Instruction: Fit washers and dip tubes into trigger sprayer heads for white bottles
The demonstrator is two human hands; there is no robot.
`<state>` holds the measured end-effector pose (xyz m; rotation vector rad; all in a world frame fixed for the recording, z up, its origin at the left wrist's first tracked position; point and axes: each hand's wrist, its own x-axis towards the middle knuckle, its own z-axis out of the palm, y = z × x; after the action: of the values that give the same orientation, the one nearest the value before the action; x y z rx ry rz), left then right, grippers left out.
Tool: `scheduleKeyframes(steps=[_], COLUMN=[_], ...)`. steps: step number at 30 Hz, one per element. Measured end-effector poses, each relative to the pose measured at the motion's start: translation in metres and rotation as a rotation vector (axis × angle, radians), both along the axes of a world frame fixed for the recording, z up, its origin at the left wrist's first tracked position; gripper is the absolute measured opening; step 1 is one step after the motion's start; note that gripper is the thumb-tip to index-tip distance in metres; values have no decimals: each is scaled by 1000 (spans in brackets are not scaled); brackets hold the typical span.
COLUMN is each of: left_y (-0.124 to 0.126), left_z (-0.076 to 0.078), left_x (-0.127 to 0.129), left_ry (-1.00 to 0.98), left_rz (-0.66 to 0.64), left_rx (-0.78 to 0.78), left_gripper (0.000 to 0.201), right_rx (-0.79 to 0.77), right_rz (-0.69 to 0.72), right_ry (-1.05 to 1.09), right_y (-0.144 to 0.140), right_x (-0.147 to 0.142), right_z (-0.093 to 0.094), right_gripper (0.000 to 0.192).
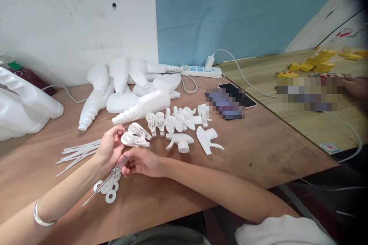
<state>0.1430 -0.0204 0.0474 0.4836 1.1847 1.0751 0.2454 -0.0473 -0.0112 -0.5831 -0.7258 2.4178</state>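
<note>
My left hand (109,147) holds a white spray-trigger head (132,140) just above the wooden table (258,153). My right hand (143,161) grips the clear handle of a small screwdriver (107,181), whose shaft points down-left across a small pile of white ring washers (108,190). A second trigger head (139,130) lies right behind the held one. More white trigger heads (180,142) and caps (161,121) are spread to the right of my hands.
White plastic spray bottles (135,95) lie piled at the back by the wall. Thin white dip tubes (77,152) lie to the left. A big white jug (23,107), a power strip (201,71), a phone (238,95) and yellow parts (319,63) on the neighbouring table.
</note>
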Motion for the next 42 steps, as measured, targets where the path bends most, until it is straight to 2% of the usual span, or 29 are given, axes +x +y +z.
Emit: scheduleKeyframes(steps=[4,8,10,14,18,23,27,31,33,35,39,42], left_y=[-7,-10,-12,-14,-17,-13,-4,2,3,2,0,0], left_z=[-7,-14,-17,-20,-19,-13,-8,-7,-9,-11,-10,-7], left_x=[-11,-16,-17,-18,-20,-22,-22,-28,-32,-33,-26,-15], left_ry=[-19,-155,-186,-54,108,154,326,531,616,677,638,593], left_rz=[-146,-184,-273,-477,-561,-709,-744,-684,-643,-657,-757,-757], left_rx=[-60,22,40,105,212,167,271,459,497,475,417,451], left_gripper=[14,17,18,20,28,34,25,25,25,22,18,15], right_rx=[-16,11,30,56,71,81,84,76,69,62,56,51], right_rz=[-7,16,44,60,62,66,87,98,102,106,98,88], right_ry=[-14,-8,2,17,-15,-13,9,29,29,30,35,20], right_y=[0,0,0,0,-2,-3,-3,-1,-1,-1,-1,-3], right_x=[-1,-1,-1,-1,-1,0,1,1,1,1,1,1], right_z=[0,-2,-3,-5,-3,-1,-2,-4,-5,-6,-6,-4], right_gripper=[24,22,22,20,20,23,20,24,24,24,24,25])
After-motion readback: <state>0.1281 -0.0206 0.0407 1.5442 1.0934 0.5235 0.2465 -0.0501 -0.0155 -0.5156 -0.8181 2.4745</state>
